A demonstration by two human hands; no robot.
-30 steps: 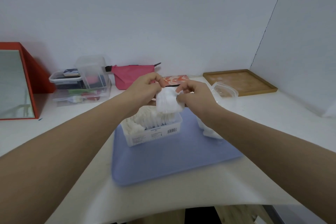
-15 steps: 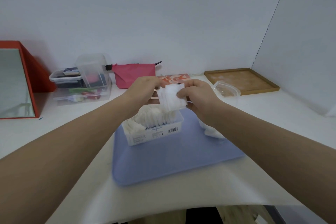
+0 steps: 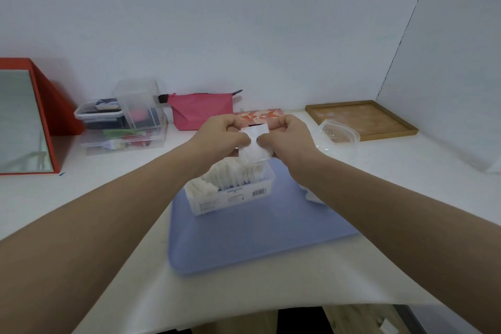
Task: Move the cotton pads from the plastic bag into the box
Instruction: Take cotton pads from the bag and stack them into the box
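Observation:
A clear plastic box [image 3: 230,199] with a barcode label stands on the blue tray [image 3: 252,241], crowded with white cotton pads [image 3: 233,172]. Above its far end I hold a small stack of white cotton pads [image 3: 253,145] between both hands. My left hand [image 3: 219,134] pinches the stack's left side and my right hand [image 3: 288,135] pinches its right side. A crumpled plastic bag [image 3: 311,194] with white pads lies on the tray to the right, mostly hidden behind my right forearm.
Along the wall stand a red-framed mirror [image 3: 24,122], clear organisers [image 3: 124,122], a pink pouch [image 3: 202,110] and a floral box [image 3: 260,115]. A wooden tray [image 3: 363,119] and an empty clear bag [image 3: 339,133] sit at the back right.
Both hands have shifted the stack of pads slightly, closing in on it from each side above the box. The camera tilted a little.

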